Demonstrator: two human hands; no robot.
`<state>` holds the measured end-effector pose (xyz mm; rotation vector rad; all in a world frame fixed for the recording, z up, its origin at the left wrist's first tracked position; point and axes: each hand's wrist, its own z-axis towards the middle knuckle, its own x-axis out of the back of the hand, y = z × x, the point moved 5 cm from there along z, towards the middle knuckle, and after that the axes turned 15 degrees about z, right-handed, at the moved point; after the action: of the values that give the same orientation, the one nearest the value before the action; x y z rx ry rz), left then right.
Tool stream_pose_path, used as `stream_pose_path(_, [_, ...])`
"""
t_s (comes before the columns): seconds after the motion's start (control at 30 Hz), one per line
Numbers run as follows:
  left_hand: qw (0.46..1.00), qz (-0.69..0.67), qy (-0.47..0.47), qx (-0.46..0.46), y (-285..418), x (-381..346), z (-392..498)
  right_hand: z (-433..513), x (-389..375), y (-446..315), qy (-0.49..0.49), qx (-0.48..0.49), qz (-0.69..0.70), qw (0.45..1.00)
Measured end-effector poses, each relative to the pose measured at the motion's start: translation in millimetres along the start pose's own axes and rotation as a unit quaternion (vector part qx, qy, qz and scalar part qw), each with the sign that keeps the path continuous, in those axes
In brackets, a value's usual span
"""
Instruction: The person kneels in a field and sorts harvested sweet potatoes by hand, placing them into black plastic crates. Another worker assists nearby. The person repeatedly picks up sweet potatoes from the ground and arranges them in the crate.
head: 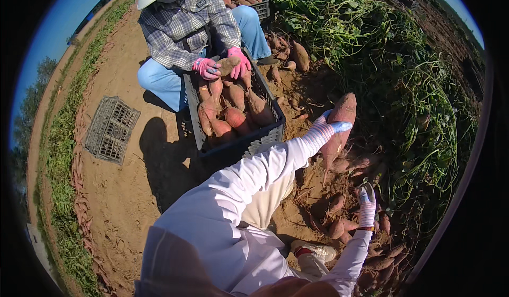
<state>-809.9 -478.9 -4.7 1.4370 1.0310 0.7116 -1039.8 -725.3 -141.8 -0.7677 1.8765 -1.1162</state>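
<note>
My left hand (pixel 333 127), in a striped white and blue glove, grips a large sweet potato (pixel 342 110) around its middle. The thick end points up and its thin root tip hangs down, above the soil beside the black plastic crate (pixel 278 118). Sweet potatoes (pixel 234 118) fill that crate. Lower down, my right hand (pixel 367 201), gloved alike, is among the vines and dug sweet potatoes (pixel 337 228); its fingertips are partly hidden, so whether it holds anything is unclear.
A co-worker in pink gloves (pixel 208 68) holds a soil-covered sweet potato (pixel 228 65) over the crate. Another loaded crate (pixel 260 8) stands behind them. An upturned crate (pixel 113 130) lies on the dirt path. Green vines (pixel 397 98) are heaped at the right. My shoe (pixel 314 251) is near loose sweet potatoes.
</note>
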Motion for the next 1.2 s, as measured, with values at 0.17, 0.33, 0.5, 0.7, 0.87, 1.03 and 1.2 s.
stream_pose_path(0.17, [0.953, 0.151, 0.261, -0.001, 18, 225, 22, -44, 111, 107, 0.141, -0.077, -0.547, 0.822])
stream_pose_path(0.33, [0.823, 0.425, 0.301, 0.227, -32, 380, -16, -86, 161, 173, 0.227, -0.212, -0.468, 0.827])
stream_pose_path(0.5, [0.821, 0.400, 0.313, 0.262, -57, 418, -31, -102, 115, 165, 0.162, -0.142, -0.550, 0.807])
stream_pose_path(0.7, [0.726, 0.374, 0.468, 0.337, -67, 449, -5, -117, 66, 135, 0.182, -0.247, -0.579, 0.755])
stream_pose_path(0.87, [0.686, 0.475, 0.414, 0.362, -85, 483, 22, -117, 45, 125, 0.192, -0.176, -0.630, 0.731])
stream_pose_path(1.03, [0.539, 0.639, 0.393, 0.384, -53, 456, 19, -121, 56, 147, 0.064, -0.264, -0.534, 0.801])
stream_pose_path(1.2, [0.670, 0.675, 0.306, -0.040, 9, 271, 20, -97, 98, 115, 0.176, -0.062, -0.590, 0.786])
